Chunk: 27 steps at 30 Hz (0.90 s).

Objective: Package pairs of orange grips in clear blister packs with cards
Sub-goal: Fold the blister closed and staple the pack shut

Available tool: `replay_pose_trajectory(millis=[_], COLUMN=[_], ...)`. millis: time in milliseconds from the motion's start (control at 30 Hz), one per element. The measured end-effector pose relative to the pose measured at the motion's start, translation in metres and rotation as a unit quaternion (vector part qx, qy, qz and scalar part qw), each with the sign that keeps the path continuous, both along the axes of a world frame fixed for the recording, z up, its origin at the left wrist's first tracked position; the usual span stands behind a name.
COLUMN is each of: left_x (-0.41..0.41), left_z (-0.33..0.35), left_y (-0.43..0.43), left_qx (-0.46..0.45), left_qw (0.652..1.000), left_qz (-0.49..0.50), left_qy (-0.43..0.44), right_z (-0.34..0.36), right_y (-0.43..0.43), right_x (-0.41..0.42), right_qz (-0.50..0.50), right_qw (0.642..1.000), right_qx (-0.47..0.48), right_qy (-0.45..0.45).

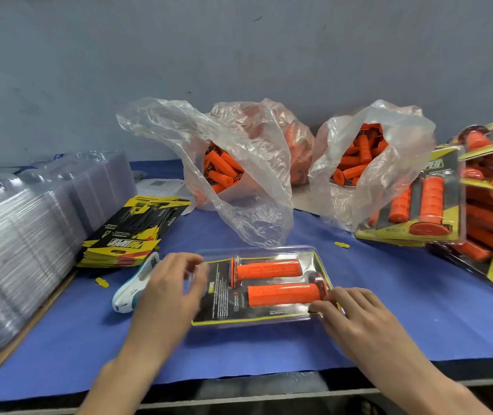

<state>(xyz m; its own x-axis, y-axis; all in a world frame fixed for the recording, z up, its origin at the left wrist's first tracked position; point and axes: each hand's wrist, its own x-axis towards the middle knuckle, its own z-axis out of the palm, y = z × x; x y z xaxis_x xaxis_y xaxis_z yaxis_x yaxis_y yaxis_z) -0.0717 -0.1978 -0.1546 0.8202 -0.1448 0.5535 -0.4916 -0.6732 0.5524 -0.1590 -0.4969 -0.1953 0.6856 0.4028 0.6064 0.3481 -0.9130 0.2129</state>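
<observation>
— Why do the hands sit at the ends?
— To snap it closed, I'd judge: the right hand [350,313], fingers fairly straight, presses the blister pack's [308,260] near right corner. The left hand [173,289] is blurred at the left edge; whether it pinches, I cannot tell.
— The orange grips [269,269]?
— Inside, over the card [218,295], flat on the surface [404,310].

light: bright, even; glare: blister stack [15,235]; blur: left hand [167,292]; edges: wide-angle bowing
</observation>
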Motion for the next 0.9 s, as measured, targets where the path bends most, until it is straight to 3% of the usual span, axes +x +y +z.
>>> replay_pose_trajectory(millis=[67, 167, 267, 433, 900], left_x=[-0.008, -0.015, -0.02, -0.012, -0.005], left_z=[-0.001, -0.011, -0.014, -0.02, -0.022], left_y=[-0.022, -0.063, -0.095, -0.114, -0.053], left_qx=[0.089, 0.232, 0.292, 0.305, 0.255], left_qw=[0.991, 0.952, 0.925, 0.929, 0.942], left_qz=[-0.087, -0.15, -0.17, -0.091, -0.081], left_qy=[-0.039, -0.134, -0.173, -0.189, -0.202], right_z=[0.002, 0.005, 0.007, 0.004, -0.004], right_y=[-0.005, -0.008, -0.006, -0.011, -0.042], right_x=[0.003, 0.006, 0.013, 0.026, 0.024], right_qz=[0.005, 0.014, 0.019, 0.004, 0.021], right_qw=[1.0, 1.0, 1.0, 0.999, 0.998], right_qx=[-0.008, -0.013, 0.013, 0.041, 0.039], right_qy=[0.005, 0.007, 0.005, -0.002, -0.034])
